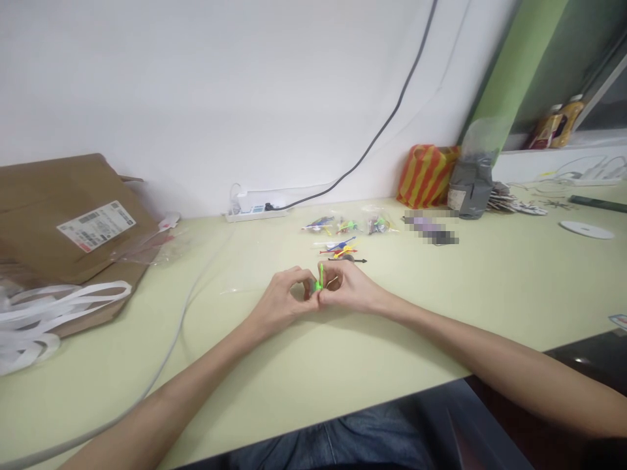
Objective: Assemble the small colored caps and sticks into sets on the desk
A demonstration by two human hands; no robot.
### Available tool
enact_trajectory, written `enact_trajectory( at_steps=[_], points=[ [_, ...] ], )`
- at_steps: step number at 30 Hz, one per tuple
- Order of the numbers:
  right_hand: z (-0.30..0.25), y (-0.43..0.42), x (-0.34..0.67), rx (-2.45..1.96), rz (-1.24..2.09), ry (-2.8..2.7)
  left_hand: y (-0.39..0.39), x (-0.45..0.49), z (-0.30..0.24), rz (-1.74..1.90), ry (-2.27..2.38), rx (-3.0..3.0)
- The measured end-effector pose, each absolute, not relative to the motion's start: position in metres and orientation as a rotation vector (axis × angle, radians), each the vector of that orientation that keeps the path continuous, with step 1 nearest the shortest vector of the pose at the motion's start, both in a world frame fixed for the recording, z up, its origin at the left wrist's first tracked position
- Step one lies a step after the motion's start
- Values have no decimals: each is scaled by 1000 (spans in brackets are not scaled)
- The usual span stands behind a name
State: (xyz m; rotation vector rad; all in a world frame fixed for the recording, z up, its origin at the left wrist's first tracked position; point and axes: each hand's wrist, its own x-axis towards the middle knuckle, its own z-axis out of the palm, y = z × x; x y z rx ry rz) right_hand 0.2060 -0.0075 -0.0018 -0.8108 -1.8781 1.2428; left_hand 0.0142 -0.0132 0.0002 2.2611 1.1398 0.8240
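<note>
My left hand [285,295] and my right hand [353,287] meet above the middle of the table. Between their fingertips is a small bright green plastic arrow spinner [321,277], its thin pointer standing upright. Thumb and fingers of each hand are pinched on it; its base is partly hidden. Just beyond the hands lie loose plastic arrow spinners, among them a blue one [341,245], a yellow one [347,252] and a black one [361,261]. Red and white ones lie against them.
Small clear bags [347,226] of coloured parts lie farther back. A power strip [255,207] sits by the wall. At left are a brown paper bag [49,209] and a white cable [180,326]; at right, a striped bag [427,175] and a white disc [586,229].
</note>
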Motion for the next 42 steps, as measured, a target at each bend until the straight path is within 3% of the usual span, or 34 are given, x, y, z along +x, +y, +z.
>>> enact_trajectory(
  at_steps=[17,29,37,42],
  points=[
    [1,-4,209,-802,1540,-1790,-12,16,-2,824,1137,2043],
    [-14,23,226,-871,1469,-1783,3,4,-8,865,1210,2132],
    [-14,21,229,-1014,1234,-1951,6,-2,-8,814,1233,2454],
    [-13,20,232,-1094,716,-2164,6,-3,-8,698,1256,2609]
  ],
)
